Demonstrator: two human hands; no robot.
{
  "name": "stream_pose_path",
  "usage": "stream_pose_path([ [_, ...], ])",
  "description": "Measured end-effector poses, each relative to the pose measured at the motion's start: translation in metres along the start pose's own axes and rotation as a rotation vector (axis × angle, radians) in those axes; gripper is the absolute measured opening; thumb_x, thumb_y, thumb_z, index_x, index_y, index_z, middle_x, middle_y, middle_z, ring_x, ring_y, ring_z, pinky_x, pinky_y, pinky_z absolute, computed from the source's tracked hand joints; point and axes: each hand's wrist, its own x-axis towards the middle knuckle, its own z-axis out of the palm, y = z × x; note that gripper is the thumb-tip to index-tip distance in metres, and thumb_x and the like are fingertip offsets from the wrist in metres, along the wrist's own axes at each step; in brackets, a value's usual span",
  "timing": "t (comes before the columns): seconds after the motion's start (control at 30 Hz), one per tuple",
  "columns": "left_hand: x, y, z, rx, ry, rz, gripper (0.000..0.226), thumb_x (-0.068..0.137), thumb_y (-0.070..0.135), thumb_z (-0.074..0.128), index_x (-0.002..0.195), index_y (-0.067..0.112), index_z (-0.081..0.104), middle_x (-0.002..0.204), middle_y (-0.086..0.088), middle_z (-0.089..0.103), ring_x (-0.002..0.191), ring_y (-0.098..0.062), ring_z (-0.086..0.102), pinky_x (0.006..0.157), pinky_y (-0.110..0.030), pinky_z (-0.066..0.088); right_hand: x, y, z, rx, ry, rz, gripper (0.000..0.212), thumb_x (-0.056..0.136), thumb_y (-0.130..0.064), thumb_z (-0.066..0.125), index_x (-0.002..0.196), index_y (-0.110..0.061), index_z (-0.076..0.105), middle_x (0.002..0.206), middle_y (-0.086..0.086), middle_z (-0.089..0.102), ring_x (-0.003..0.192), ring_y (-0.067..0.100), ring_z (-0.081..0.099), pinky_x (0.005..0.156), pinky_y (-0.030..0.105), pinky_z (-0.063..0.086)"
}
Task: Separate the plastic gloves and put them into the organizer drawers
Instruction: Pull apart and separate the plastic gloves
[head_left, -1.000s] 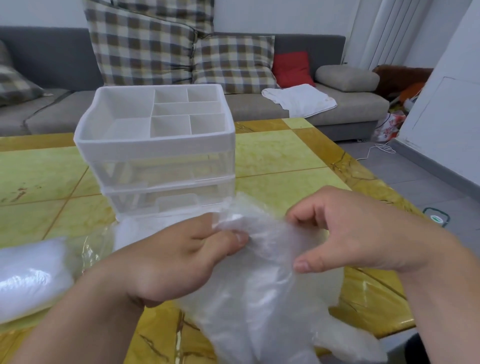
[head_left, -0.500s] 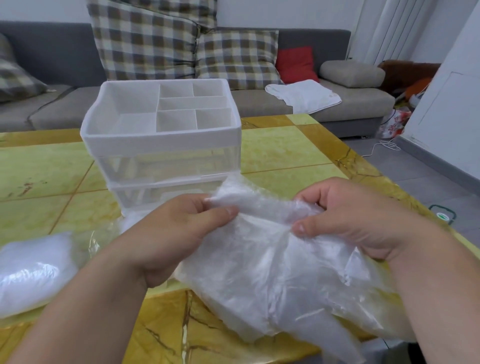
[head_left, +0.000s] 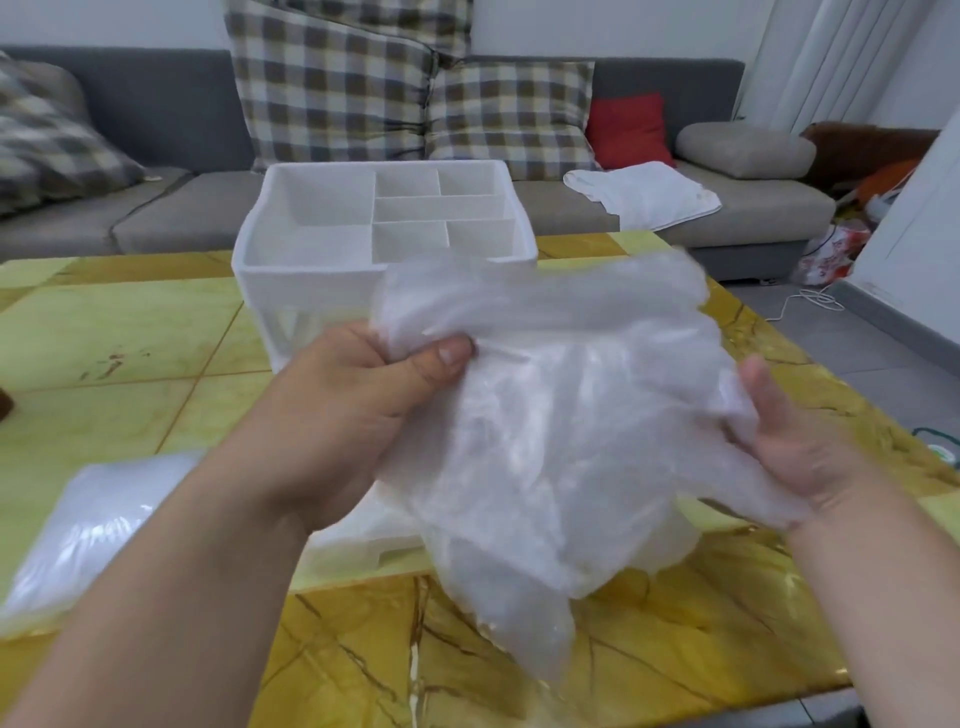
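Note:
A crumpled bunch of clear plastic gloves (head_left: 550, 426) hangs in the air between my hands, above the table's near edge. My left hand (head_left: 353, 415) pinches its upper left part between thumb and fingers. My right hand (head_left: 795, 447) holds the right side from beneath, thumb up, its fingers hidden behind the plastic. The white organizer (head_left: 311, 270) stands just behind the gloves, its top tray split into several compartments. The gloves and my left hand cover most of its clear drawers.
A clear bag of more gloves (head_left: 98, 519) lies on the yellow marble table (head_left: 119, 332) at the left. A grey sofa (head_left: 171, 202) with checked cushions and a white cloth (head_left: 644, 192) runs behind the table. The table's right edge drops to a grey floor.
Both hands have lifted the gloves and spread apart. The bunch is pulled wider and now covers the organizer's front. My right hand moved out to the right, under the plastic.

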Motion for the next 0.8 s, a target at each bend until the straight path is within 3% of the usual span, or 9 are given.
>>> stream_pose_path([
  [0.07,0.009,-0.012,-0.003,0.022,0.148,-0.034,0.018,0.09,0.017,0.065,0.086,0.005,0.077,0.09,-0.013,0.077,0.079,-0.025,0.075,0.07,-0.035,0.061,0.01,0.006,-0.001,0.152,-0.043,0.072,0.102,0.082,-0.05,0.076,0.153,0.004,0.027,0.134,0.026,0.059,0.126,0.036,0.057,0.101,0.043,0.048],
  [0.1,0.014,-0.018,-0.006,0.04,0.216,-0.047,0.018,0.093,0.017,0.065,0.086,0.006,0.077,0.089,-0.014,0.077,0.079,-0.027,0.075,0.071,-0.038,0.061,0.014,0.012,-0.001,0.196,-0.107,0.077,0.091,0.093,-0.05,0.061,0.152,0.009,0.025,0.139,0.033,0.051,0.131,0.041,0.051,0.107,0.047,0.041],
  [0.17,0.022,-0.029,-0.013,0.077,0.321,-0.069,0.017,0.095,0.017,0.065,0.091,0.005,0.076,0.091,-0.016,0.077,0.084,-0.033,0.075,0.077,-0.046,0.06,0.017,0.018,0.0,0.059,0.071,-0.003,0.077,0.101,-0.048,0.045,0.149,0.011,0.03,0.145,0.036,0.041,0.136,0.044,0.043,0.112,0.05,0.034],
  [0.27,0.027,-0.038,-0.021,0.144,0.429,-0.063,0.017,0.095,0.018,0.067,0.089,0.006,0.075,0.093,-0.019,0.076,0.082,-0.036,0.074,0.079,-0.053,0.059,0.034,0.016,0.0,-0.058,0.293,-0.007,0.072,0.06,-0.031,0.095,0.121,-0.003,0.069,0.111,0.021,0.071,0.1,0.031,0.072,0.077,0.034,0.06],
  [0.37,0.028,-0.046,-0.028,0.259,0.508,-0.054,0.021,0.094,0.023,0.069,0.08,0.008,0.074,0.081,-0.015,0.075,0.069,-0.028,0.069,0.065,-0.043,0.056,0.046,0.018,0.001,-0.225,0.539,-0.159,0.029,0.067,-0.001,0.077,0.088,0.001,0.059,0.071,0.01,0.069,0.068,0.022,0.074,0.056,0.024,0.059],
  [0.5,0.029,-0.056,-0.04,0.52,0.566,-0.06,0.038,0.094,0.03,0.067,0.082,-0.005,0.069,0.077,-0.026,0.069,0.068,-0.039,0.066,0.06,-0.049,0.052,0.066,0.028,0.003,-0.48,0.796,-0.114,0.029,0.08,0.01,0.071,0.105,-0.004,0.066,0.085,0.008,0.076,0.074,0.023,0.074,0.076,0.043,0.063],
  [0.63,0.027,-0.06,-0.051,0.68,0.605,-0.042,0.038,0.097,0.026,0.061,0.076,-0.006,0.065,0.075,-0.025,0.066,0.071,-0.042,0.064,0.062,-0.054,0.053,0.067,0.029,0.02,-0.991,1.162,-0.4,0.032,0.085,-0.01,0.068,0.114,-0.022,0.067,0.096,-0.006,0.068,0.086,0.016,0.067,0.067,0.026,0.048],
  [0.73,0.025,-0.063,-0.055,0.722,0.63,-0.047,0.039,0.098,0.025,0.059,0.075,-0.007,0.063,0.071,-0.023,0.065,0.067,-0.039,0.062,0.056,-0.044,0.048,0.06,0.03,0.059,-1.292,1.02,-0.715,0.021,0.088,-0.01,0.063,0.098,-0.027,0.069,0.087,-0.016,0.067,0.081,0.004,0.062,0.07,0.016,0.047],
  [0.8,0.024,-0.064,-0.055,0.74,0.643,-0.063,0.038,0.099,0.025,0.058,0.073,-0.003,0.063,0.066,-0.016,0.063,0.061,-0.029,0.059,0.052,-0.034,0.04,0.063,0.042,0.085,-1.431,0.745,-0.625,0.02,0.091,-0.013,0.063,0.098,-0.028,0.074,0.089,-0.018,0.068,0.081,-0.002,0.062,0.072,0.008,0.045],
])
